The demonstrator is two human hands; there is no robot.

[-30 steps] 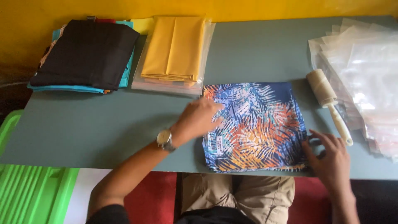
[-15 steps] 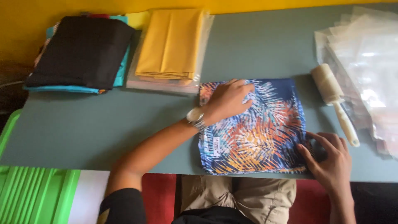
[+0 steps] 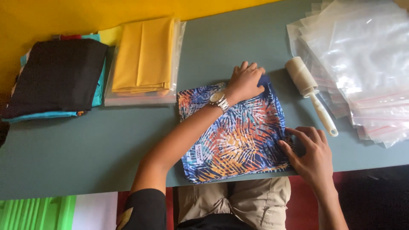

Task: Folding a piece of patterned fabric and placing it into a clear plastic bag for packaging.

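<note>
Your left hand lies palm down with fingers spread flat on the far right corner of the folded patterned cloth; it grips nothing, only presses. The forearm runs diagonally across the cloth from your body, and a silver wristwatch sits on the wrist. Your right hand rests at the cloth's near right corner, fingers curled and touching its edge; whether they pinch the fabric or just pin it, you cannot tell from here.

Since a second ago, your left hand has travelled from the cloth's left side up to its far right corner, so the arm now crosses more of the print. Your right hand has stayed at the same corner.

The cloth, blue with orange and white leaf shapes, lies flat on the grey table, near the front edge before you. Just right of it lies a lint roller, its handle pointing toward your right hand. Beyond that spreads a stack of clear plastic bags. At the far left, folded yellow fabric rests on a clear bag, beside a pile of black and teal fabric. A yellow wall backs the table.
</note>
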